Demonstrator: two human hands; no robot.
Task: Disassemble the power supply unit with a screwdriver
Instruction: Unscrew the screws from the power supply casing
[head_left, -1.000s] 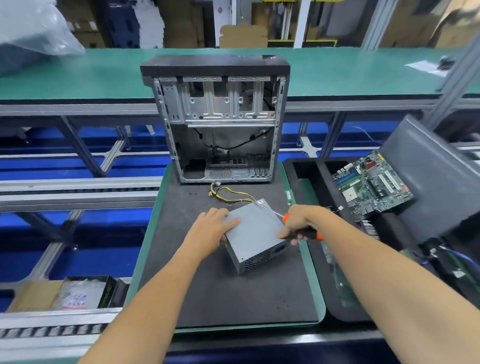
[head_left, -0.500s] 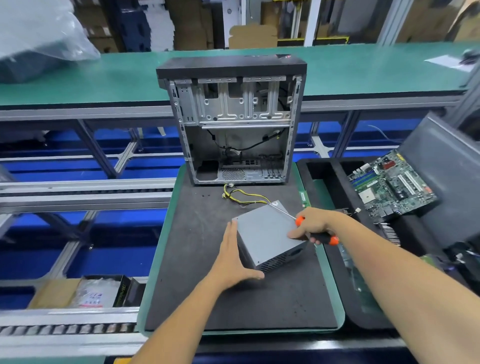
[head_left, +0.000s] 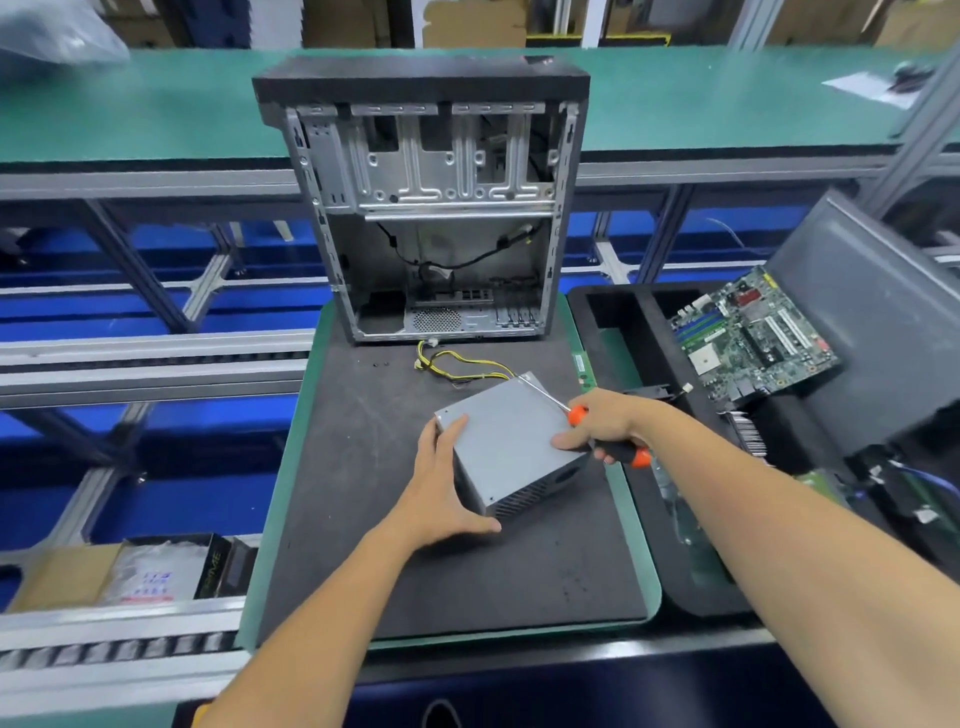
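A cardboard box (head_left: 62, 574) sat at the far left, below the dark tabletop (head_left: 363, 571). On it, the left hand (head_left: 441, 486) lay flat against the left side of the grey power supply unit (head_left: 511, 441), fingers straight, thumb at its near corner. An open computer case (head_left: 441, 208) stood behind. The right hand (head_left: 605, 423) gripped the orange-handled screwdriver (head_left: 582, 415), fingers clamped round it, shaft across the unit's top. A motherboard (head_left: 753, 332) lay at right.
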